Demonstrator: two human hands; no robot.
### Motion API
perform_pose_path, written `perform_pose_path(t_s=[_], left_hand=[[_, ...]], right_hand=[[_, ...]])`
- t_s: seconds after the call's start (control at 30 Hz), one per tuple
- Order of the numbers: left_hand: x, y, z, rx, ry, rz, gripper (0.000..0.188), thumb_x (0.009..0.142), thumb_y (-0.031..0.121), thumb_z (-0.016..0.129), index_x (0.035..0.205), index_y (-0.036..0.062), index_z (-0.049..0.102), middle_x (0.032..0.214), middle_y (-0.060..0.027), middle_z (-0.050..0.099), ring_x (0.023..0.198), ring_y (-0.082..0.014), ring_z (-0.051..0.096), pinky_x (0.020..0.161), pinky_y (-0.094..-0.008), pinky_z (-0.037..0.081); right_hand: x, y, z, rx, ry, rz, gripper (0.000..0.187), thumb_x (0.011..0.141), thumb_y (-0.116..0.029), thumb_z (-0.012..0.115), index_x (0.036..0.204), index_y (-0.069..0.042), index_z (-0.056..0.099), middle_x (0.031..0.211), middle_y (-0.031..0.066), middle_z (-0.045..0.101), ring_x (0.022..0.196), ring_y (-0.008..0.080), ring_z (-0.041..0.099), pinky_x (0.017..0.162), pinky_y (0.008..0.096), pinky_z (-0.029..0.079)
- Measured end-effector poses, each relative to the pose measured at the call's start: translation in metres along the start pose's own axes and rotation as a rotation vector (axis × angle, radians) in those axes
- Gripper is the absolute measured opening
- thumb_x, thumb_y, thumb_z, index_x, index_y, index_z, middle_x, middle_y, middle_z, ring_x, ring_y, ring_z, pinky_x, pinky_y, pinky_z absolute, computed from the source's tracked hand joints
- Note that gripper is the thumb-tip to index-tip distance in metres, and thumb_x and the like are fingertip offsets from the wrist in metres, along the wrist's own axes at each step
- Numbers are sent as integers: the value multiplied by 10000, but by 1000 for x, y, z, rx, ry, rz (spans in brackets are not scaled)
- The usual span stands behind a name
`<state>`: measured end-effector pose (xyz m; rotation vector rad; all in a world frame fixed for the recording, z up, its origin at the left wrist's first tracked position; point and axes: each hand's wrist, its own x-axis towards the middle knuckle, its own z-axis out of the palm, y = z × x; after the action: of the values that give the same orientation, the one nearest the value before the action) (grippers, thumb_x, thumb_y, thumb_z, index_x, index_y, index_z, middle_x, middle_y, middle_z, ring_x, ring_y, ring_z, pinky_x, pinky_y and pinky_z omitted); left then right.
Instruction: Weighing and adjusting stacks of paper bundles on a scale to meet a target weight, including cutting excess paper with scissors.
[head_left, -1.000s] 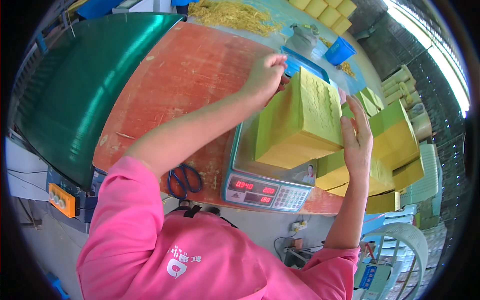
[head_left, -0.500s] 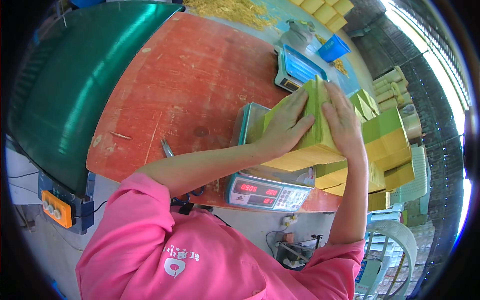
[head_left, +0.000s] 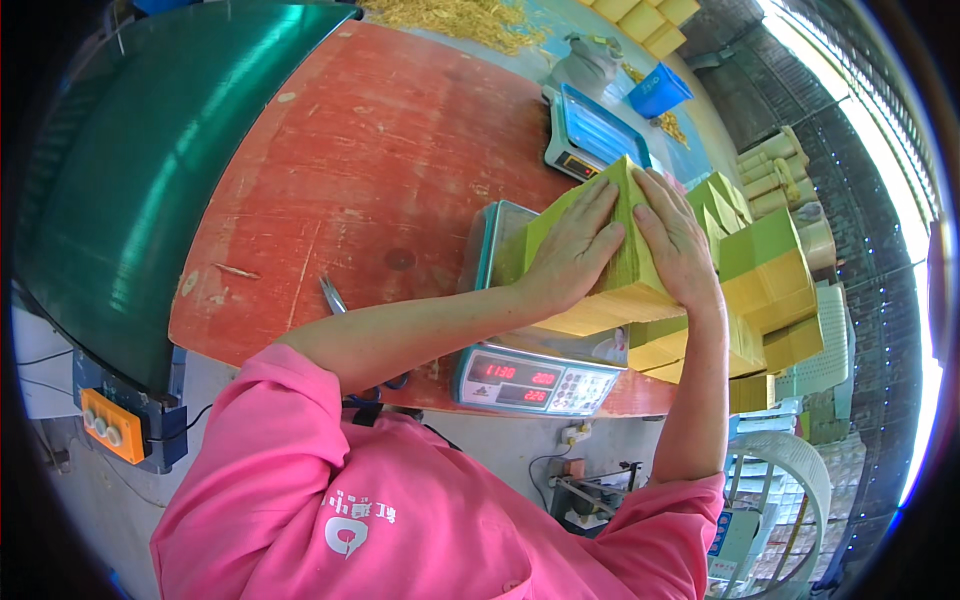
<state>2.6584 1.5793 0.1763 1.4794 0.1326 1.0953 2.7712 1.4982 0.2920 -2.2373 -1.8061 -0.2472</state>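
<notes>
A yellow-green cardboard box (head_left: 612, 311) rests on a digital scale (head_left: 467, 388) at the table's right front edge. My left hand (head_left: 572, 255) lies flat along the box's left side, fingers stretched up toward its top corner. Against the right side is my right hand (head_left: 678, 243), also flat with fingers extended, so the box edge runs between both hands. The palms touch the cardboard; no fingers wrap round it. Red digits glow on the scale's front panel. Scissors (head_left: 332, 294) lie left of the scale, partly hidden under my left forearm.
Several similar yellow boxes (head_left: 768, 275) are stacked to the right. Beyond the red table (head_left: 330, 170) stand a second scale with a blue tray (head_left: 600, 125) and a blue bin (head_left: 660, 92). A green chute-like surface (head_left: 150, 190) borders the left. A chair (head_left: 800, 480) stands lower right.
The red digits on the scale have changed. My right hand's fingers lie a little lower and closer on the box side; the left hand stays nearly in place.
</notes>
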Motion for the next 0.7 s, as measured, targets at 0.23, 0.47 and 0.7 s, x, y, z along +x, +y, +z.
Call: perform_pose_path(t_s=[0.23,0.47,0.7], left_hand=[[2,6,3,152,-22,28,610,977,328,498,1462,-8,343,1534,-187,303,1444,-296,243,1175,-379,194],[20,-1,-28,-72,-87,-110,583,995,345,478,1448,-7,374,1537,-168,313,1423,-270,297,1151,-351,243],[58,28,-19,79,-42,154,576,1021,387,427,1453,9,381,1541,-161,318,1444,-268,260,1165,-363,213]], right_hand=[[-1,5,0,66,17,-3,444,972,-278,483,1341,-38,532,1404,191,491,1324,357,425,1102,404,324],[0,1,-1,132,39,-1,416,968,-271,491,1323,-62,550,1371,196,519,1285,363,467,1089,406,337],[-12,13,-18,137,227,54,373,927,-213,574,1256,-38,587,1348,188,546,1260,341,504,1062,397,374]])
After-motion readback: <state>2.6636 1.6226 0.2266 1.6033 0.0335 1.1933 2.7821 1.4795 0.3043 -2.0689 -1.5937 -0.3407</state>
